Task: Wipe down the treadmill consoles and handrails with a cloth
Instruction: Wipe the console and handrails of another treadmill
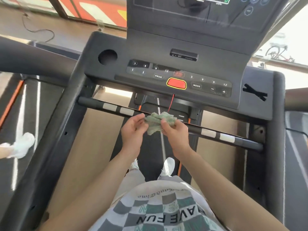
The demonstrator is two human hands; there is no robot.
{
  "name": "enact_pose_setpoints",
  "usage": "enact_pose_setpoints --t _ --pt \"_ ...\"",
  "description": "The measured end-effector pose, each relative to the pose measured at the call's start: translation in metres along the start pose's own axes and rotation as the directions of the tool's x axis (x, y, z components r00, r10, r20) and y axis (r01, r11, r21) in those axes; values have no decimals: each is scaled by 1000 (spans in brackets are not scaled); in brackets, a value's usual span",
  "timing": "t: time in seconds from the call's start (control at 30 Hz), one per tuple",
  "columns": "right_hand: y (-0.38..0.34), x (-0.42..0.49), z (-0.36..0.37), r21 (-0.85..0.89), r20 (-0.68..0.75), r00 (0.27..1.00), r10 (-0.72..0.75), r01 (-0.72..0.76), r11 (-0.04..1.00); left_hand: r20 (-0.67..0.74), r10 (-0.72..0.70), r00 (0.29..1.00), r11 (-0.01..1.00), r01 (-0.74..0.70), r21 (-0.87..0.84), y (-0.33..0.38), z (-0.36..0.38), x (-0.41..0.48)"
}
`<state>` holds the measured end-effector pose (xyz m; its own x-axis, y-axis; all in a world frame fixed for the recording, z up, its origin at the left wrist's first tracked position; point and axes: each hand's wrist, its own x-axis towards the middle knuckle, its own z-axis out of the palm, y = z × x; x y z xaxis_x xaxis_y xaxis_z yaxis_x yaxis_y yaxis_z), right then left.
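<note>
Crumpled pale green cloth [159, 121] bunched between both hands over the black crossbar handrail with silver pads [90, 102], left hand [133, 132] pinching its edge, right hand [175, 135] gripping it, dark grey treadmill console [150, 47] beyond, keys marked PROG, MODE, 3, 6, 9, 12, red oval button [176, 83], checked shirt [158, 210] reading HAVE FUN

Both hands, left [132, 130] and right [175, 132], hold a green cloth [157, 121] above the crossbar [233, 139].
</note>
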<state>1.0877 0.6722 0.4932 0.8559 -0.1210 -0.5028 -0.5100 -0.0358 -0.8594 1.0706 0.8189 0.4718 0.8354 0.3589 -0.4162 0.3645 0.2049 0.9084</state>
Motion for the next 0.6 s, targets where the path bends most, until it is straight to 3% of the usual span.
enact_pose_setpoints --t 0.07,0.17,0.27,0.37,0.47,0.6 --pt "0 -2 5 -138 -59 985 -165 156 978 158 201 967 918 -242 314 -4 -5 7" --pt "-2 -5 11 -300 -79 931 -357 320 899 371 403 837 567 -546 616 -16 -9 21" --pt "6 6 14 -558 127 829 -545 514 651 411 511 755 410 -635 655 -19 -11 32" --pt "12 20 18 -703 329 766 -552 589 399 450 591 670 274 -691 669 -18 -18 43" --pt "9 26 26 -760 359 762 -539 573 305 496 608 620 185 -718 671 -15 -28 52" --pt "2 34 44 -756 382 775 -503 575 312 475 619 625 169 -697 697 -11 -43 61"
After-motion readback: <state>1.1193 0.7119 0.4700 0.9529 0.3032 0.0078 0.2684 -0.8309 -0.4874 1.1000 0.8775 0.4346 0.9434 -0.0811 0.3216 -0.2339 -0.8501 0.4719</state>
